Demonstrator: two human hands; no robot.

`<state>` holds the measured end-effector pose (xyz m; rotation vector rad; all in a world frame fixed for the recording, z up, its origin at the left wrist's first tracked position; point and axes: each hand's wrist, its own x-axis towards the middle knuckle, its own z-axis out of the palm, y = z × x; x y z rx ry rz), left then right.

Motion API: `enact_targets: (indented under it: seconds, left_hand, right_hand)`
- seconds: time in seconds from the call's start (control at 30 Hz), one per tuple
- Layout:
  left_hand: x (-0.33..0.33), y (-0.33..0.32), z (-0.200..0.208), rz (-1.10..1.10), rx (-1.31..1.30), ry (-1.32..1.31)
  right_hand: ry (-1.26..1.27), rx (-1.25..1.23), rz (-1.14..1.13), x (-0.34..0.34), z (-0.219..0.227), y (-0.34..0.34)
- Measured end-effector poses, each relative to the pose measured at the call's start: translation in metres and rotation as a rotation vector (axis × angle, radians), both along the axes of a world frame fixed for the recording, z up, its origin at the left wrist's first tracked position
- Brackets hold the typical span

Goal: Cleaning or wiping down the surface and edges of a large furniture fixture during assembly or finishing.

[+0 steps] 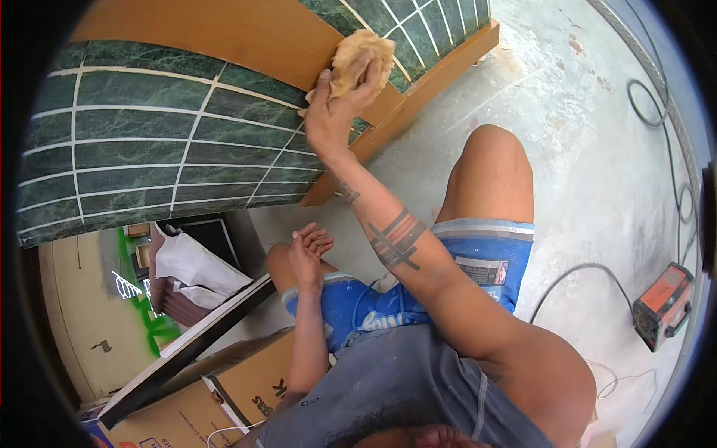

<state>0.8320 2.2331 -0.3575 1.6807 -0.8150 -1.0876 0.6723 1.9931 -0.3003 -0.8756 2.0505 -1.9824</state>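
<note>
A view from above is looking down on a person who is crouching on a pale concrete floor point(567, 149), knees bent, in blue shorts and a grey top.

The right hand point(340, 104) is reaching up and forward, the arm stretched out, and is pressing a crumpled tan cloth point(366, 56) against a large panel. The fingers are closing over the cloth and clamping it flat against the surface, right where a strip of orange-brown wood point(246, 37) is meeting dark green tiles point(149, 142). The tiles are looking like green marble, set in rows with pale joints between them, and they are covering most of the panel. A wooden edge of the same orange-brown colour is running along the panel's lower side, just beside the hand.

The left hand point(308, 250) is holding nothing. It is resting on the left knee, fingers loosely curled and slightly apart, well apart from the cloth.

To the lower left, cardboard boxes point(224, 396) are lying near the person, with a dark flat board point(187, 343) leaning across them and a crumpled white sheet point(194, 265) behind it. On the right, an orange and black box-shaped machine point(665, 302) is sitting on the floor, with black cables point(672, 149) trailing across the concrete near it.
</note>
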Motion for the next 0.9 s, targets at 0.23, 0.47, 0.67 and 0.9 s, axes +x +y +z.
enact_targets:
  seconds: [0.23,0.47,0.67,0.9]
  left_hand:
    - [-0.034,-0.012,-0.009,-0.097,0.051,0.02]
    - [-0.05,-0.011,-0.003,-0.106,0.081,0.057]
    - [-0.038,0.009,-0.003,-0.043,0.109,0.041]
    - [-0.046,0.001,-0.008,-0.059,0.134,0.104]
  right_hand:
    - [-0.921,-0.104,0.011,-0.009,-0.044,-0.028]
    - [-1.235,0.034,0.164,-0.037,-0.062,-0.022]
    - [-0.905,0.257,0.166,0.013,-0.015,-0.021]
    - [-1.457,0.28,0.12,-0.017,-0.051,-0.045]
